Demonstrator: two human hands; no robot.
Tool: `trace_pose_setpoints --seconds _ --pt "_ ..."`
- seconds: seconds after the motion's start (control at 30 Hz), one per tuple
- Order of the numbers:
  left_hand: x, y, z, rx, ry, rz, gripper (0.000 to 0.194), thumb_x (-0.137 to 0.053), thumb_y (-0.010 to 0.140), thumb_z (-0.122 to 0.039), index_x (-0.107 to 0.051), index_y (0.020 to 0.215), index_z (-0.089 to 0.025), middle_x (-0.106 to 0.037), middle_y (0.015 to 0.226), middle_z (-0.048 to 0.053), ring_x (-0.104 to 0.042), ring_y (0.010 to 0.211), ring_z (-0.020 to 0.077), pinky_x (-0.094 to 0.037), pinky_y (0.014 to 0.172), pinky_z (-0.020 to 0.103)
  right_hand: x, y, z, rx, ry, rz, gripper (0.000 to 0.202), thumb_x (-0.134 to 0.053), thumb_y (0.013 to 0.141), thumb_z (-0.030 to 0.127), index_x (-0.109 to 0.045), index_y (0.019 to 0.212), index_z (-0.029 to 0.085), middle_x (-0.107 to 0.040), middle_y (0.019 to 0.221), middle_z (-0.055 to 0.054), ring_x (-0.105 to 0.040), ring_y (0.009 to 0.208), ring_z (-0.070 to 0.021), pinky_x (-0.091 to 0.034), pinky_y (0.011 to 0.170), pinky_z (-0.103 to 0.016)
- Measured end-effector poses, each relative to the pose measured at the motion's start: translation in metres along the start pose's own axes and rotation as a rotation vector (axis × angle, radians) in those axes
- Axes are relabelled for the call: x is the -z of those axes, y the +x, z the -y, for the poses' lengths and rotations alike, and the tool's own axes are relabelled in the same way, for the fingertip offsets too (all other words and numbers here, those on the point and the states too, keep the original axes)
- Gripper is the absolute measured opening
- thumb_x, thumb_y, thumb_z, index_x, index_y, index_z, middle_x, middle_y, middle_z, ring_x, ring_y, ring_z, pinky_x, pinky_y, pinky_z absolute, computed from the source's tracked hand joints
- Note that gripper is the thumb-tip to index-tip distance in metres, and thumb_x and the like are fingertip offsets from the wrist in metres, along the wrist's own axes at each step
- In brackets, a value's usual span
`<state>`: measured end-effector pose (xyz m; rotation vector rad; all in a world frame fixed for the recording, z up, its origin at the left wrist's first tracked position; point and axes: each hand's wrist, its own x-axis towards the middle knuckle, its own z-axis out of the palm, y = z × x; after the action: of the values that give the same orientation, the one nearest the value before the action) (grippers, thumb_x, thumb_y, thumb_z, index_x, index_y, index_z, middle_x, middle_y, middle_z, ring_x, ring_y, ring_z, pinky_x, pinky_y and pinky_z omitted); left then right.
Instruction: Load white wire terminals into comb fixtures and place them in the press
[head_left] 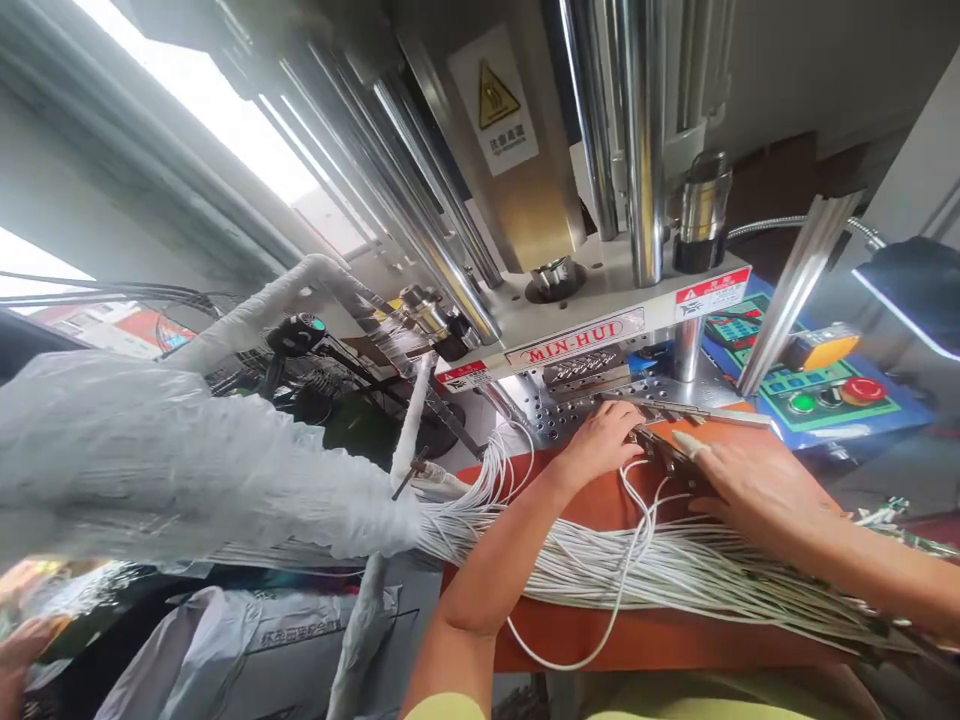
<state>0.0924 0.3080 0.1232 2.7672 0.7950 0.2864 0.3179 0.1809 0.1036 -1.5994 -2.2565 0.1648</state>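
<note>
My left hand [606,440] is closed around the left end of a dark metal mould bar [664,452] on the orange work surface, just in front of the press. My right hand [742,485], with a pale finger cot on one finger, grips the same bar farther right. Thin white cables [637,515] loop down from the bar between my hands. Behind the fingers lies a longer metal strip [705,412]. A thick bundle of white cables [600,565] runs across the orange surface [559,635], passing under both my forearms.
The MIN-HUI press [585,335] stands ahead, with a perforated metal bed [551,415] and upright rods. A control box [817,395] with buttons is at right, near a lamp [919,290]. Plastic-wrapped cables [225,460] hang at left. Another person's hand [26,640] shows lower left.
</note>
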Motion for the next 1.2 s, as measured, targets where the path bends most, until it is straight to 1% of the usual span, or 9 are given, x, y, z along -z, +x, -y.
trace_pose_setpoints --seconds 0.1,0.2,0.4,0.53,0.7,0.8,0.93,1.07,1.2 --pt "0.0 -0.001 0.005 -0.066 0.008 0.034 0.042 -0.071 0.087 -0.028 -0.057 0.126 -0.02 -0.055 0.131 0.007 -0.048 0.127 0.0236 -0.042 0.112 0.037 -0.02 -0.002 0.005 -0.046 0.053 0.061 0.042 -0.053 0.086 0.026 -0.056 0.128 0.022 -0.069 0.103 -0.012 -0.063 0.094 -0.0297 -0.051 0.081 -0.043" --pt "-0.003 -0.001 0.01 -0.108 -0.006 0.02 0.042 -0.07 0.087 -0.026 -0.056 0.126 -0.018 -0.054 0.131 0.009 -0.048 0.126 0.0235 -0.043 0.112 0.036 -0.031 -0.001 0.0 -0.065 0.116 0.054 0.042 -0.053 0.085 0.024 -0.057 0.127 0.024 -0.067 0.106 -0.011 -0.063 0.096 -0.0289 -0.052 0.082 -0.043" --pt "-0.016 0.0 0.018 -0.141 -0.054 -0.03 0.038 -0.067 0.086 -0.023 -0.059 0.122 -0.015 -0.059 0.124 0.011 -0.05 0.123 0.0245 -0.044 0.111 0.038 -0.038 -0.003 -0.006 -0.088 0.141 0.019 0.049 -0.06 0.08 0.026 -0.056 0.129 0.024 -0.065 0.105 -0.01 -0.063 0.094 -0.0287 -0.052 0.08 -0.042" --pt "-0.02 0.001 0.022 -0.164 -0.082 -0.033 0.039 -0.069 0.086 -0.026 -0.061 0.122 -0.014 -0.061 0.124 0.013 -0.051 0.121 0.0253 -0.045 0.108 0.041 -0.044 -0.008 -0.009 -0.069 0.108 0.013 0.045 -0.059 0.083 0.03 -0.058 0.127 0.024 -0.066 0.097 -0.01 -0.064 0.088 -0.028 -0.052 0.074 -0.04" --pt "-0.02 -0.001 0.026 -0.137 -0.055 -0.085 0.036 -0.073 0.082 -0.025 -0.065 0.114 -0.012 -0.064 0.113 0.012 -0.053 0.113 0.025 -0.048 0.104 0.037 -0.032 0.001 -0.013 0.035 0.018 -0.077 0.04 -0.052 0.088 0.026 -0.059 0.127 0.028 -0.068 0.101 -0.009 -0.064 0.091 -0.0279 -0.052 0.077 -0.042" --pt "-0.012 0.0 0.036 -0.059 -0.029 -0.181 0.034 -0.072 0.081 -0.023 -0.065 0.112 -0.013 -0.063 0.112 0.011 -0.055 0.112 0.024 -0.047 0.105 0.036 -0.014 0.029 -0.021 0.126 -0.086 -0.124 0.027 -0.049 0.091 0.024 -0.065 0.113 0.025 -0.068 0.1 -0.009 -0.063 0.088 -0.0257 -0.051 0.071 -0.038" --pt "0.011 0.008 0.06 0.118 0.018 -0.323 0.037 -0.072 0.082 -0.023 -0.064 0.116 -0.013 -0.061 0.122 0.012 -0.054 0.12 0.025 -0.046 0.109 0.036 -0.003 0.094 -0.038 0.235 -0.114 -0.14 0.029 -0.048 0.093 0.027 -0.066 0.115 0.02 -0.067 0.1 -0.012 -0.06 0.089 -0.0273 -0.051 0.072 -0.04" --pt "0.029 0.019 0.085 0.352 -0.012 -0.35 0.035 -0.071 0.082 -0.021 -0.065 0.116 -0.016 -0.065 0.116 0.011 -0.06 0.115 0.0267 -0.049 0.105 0.041 -0.012 0.161 -0.055 0.255 0.005 -0.103 0.027 -0.049 0.09 0.029 -0.07 0.104 0.02 -0.069 0.106 -0.016 -0.06 0.102 -0.0336 -0.052 0.08 -0.048" --pt "0.032 0.027 0.104 0.474 -0.086 -0.421 0.04 -0.072 0.08 -0.019 -0.065 0.119 -0.02 -0.069 0.115 0.008 -0.062 0.113 0.0263 -0.049 0.105 0.042 -0.023 0.206 -0.066 0.281 0.064 -0.112 0.026 -0.053 0.087 0.027 -0.072 0.105 0.025 -0.073 0.107 -0.011 -0.065 0.101 -0.0299 -0.054 0.086 -0.045"
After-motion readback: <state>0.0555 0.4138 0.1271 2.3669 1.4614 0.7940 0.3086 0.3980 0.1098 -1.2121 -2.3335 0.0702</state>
